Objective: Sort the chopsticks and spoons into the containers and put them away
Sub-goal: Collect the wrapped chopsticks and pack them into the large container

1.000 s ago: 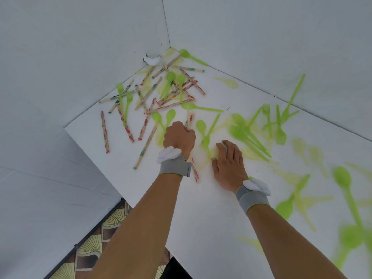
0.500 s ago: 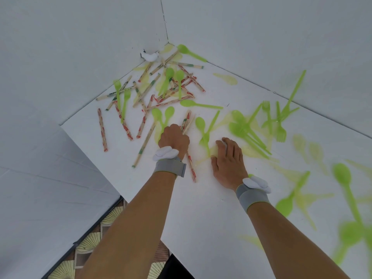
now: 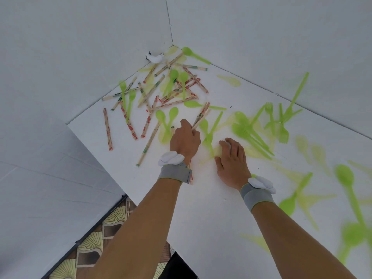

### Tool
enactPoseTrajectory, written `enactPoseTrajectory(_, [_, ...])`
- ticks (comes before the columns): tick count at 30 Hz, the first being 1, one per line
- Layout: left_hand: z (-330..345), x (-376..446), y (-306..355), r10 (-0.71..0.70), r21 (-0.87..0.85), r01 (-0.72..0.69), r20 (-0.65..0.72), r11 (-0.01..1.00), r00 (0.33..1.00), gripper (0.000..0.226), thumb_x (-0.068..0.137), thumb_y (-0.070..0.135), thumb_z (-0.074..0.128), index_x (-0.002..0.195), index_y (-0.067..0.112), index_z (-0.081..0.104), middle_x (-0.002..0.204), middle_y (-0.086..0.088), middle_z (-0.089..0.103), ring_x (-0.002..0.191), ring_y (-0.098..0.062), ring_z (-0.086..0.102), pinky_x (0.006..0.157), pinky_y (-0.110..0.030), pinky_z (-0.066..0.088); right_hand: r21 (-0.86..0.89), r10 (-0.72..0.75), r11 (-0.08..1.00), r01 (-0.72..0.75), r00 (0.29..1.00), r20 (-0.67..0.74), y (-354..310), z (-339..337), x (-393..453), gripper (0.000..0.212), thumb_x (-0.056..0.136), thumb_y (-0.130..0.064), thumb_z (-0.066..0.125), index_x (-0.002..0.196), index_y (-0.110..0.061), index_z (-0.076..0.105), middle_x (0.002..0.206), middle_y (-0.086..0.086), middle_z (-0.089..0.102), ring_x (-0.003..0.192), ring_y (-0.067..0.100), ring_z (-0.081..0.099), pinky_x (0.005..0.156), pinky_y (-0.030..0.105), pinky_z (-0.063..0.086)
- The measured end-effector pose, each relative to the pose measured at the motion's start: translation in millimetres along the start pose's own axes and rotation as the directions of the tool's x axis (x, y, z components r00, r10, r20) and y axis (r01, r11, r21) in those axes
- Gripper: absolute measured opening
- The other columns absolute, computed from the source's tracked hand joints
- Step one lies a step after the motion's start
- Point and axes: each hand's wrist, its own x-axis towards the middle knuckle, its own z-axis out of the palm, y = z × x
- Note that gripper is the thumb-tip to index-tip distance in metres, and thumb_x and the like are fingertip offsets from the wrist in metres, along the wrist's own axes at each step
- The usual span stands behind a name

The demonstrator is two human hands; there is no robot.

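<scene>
Paper-wrapped chopsticks (image 3: 153, 93) and bright green plastic spoons (image 3: 173, 79) lie scattered in the far corner of a white table (image 3: 211, 208). My left hand (image 3: 184, 140) grips a pair of chopsticks (image 3: 201, 116) that angle up and to the right from my fist; another chopstick end shows under my left wrist. My right hand (image 3: 233, 160) lies flat on the table with fingers spread, its fingertips beside a green spoon (image 3: 207, 133). More green spoons and forks (image 3: 251, 133) lie to the right. No container is in view.
White walls close the table on the far side and the right, reflecting the green cutlery. A white lump (image 3: 154, 58) sits in the corner. The table's left edge drops to a patterned floor (image 3: 94, 248). Blurred green spoons (image 3: 350, 190) lie at the right.
My left hand has drawn back toward me and now holds a pair of chopsticks raised off the table. My right hand stays flat in the same spot.
</scene>
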Motion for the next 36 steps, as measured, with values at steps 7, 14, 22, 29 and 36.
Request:
enactPoseTrajectory(7, [9.9, -17.8, 8.7, 0.034, -0.222, -0.013, 0.092, 0.975, 0.995, 0.017, 0.106, 0.028, 0.035, 0.106, 0.011, 0.038, 0.08, -0.007, 0.056, 0.061, -0.029, 0.049, 0.057, -0.038, 0.041, 0.192, 0.016, 0.981, -0.022, 0.999, 0.033, -1.6, -11.5, 3.3, 0.067, 0.082, -0.017, 0.037, 0.147, 0.0, 0.035, 0.152, 0.017, 0.029, 0.14, 0.034, 0.019, 0.119, 0.035, 0.015])
enactPoseTrajectory(14, [8.9, -42.1, 18.7, 0.014, -0.405, 0.063, 0.184, 0.912, 0.983, 0.031, 0.106, 0.021, 0.034, 0.102, 0.003, 0.059, 0.091, -0.005, 0.065, 0.061, -0.016, 0.046, 0.057, -0.03, 0.036, 0.635, 0.208, 0.769, -0.08, 0.97, -0.129, -29.1, -49.4, 11.7, 0.027, 0.104, -0.015, 0.045, 0.129, -0.009, 0.053, 0.126, 0.004, 0.054, 0.121, 0.021, 0.046, 0.096, 0.028, 0.034])
enactPoseTrajectory(22, [8.1, -67.2, 17.0, 0.126, -0.489, 0.04, 0.302, 0.871, 0.945, 0.027, 0.107, 0.03, 0.036, 0.086, 0.024, 0.051, 0.075, -0.003, 0.056, 0.061, -0.012, 0.047, 0.062, -0.033, 0.041, 0.876, 0.317, 0.403, -0.265, 0.938, 0.138, -64.7, -63.6, 20.4, 0.029, 0.105, -0.032, 0.052, 0.109, -0.003, 0.056, 0.096, 0.004, 0.068, 0.077, 0.016, 0.063, 0.063, 0.03, 0.053])
enactPoseTrajectory(29, [3.6, -82.9, -1.8, 0.167, -0.368, 0.005, 0.432, 0.93, 0.886, 0.022, 0.105, 0.025, 0.043, 0.103, 0.007, 0.055, 0.083, -0.003, 0.067, 0.066, -0.014, 0.058, 0.064, -0.026, 0.051, 0.933, 0.328, 0.304, -0.192, 0.941, 0.087, -72.9, -65.0, 26.2, 0.017, 0.108, -0.023, 0.039, 0.092, -0.017, 0.043, 0.077, -0.001, 0.052, 0.062, 0.014, 0.055, 0.075, 0.033, 0.047])
enactPoseTrajectory(36, [1.5, -78.4, -6.6, 0.138, -0.454, 0.083, 0.433, 0.887, 0.891, 0.022, 0.107, 0.027, 0.036, 0.093, 0.013, 0.046, 0.075, -0.001, 0.05, 0.065, -0.019, 0.045, 0.063, -0.041, 0.043, 0.911, 0.231, 0.292, -0.29, 0.946, 0.227, -73.8, -54.0, 29.1, 0.017, 0.105, -0.028, 0.053, 0.105, -0.012, 0.06, 0.086, 0.003, 0.072, 0.081, 0.021, 0.07, 0.082, 0.039, 0.054])
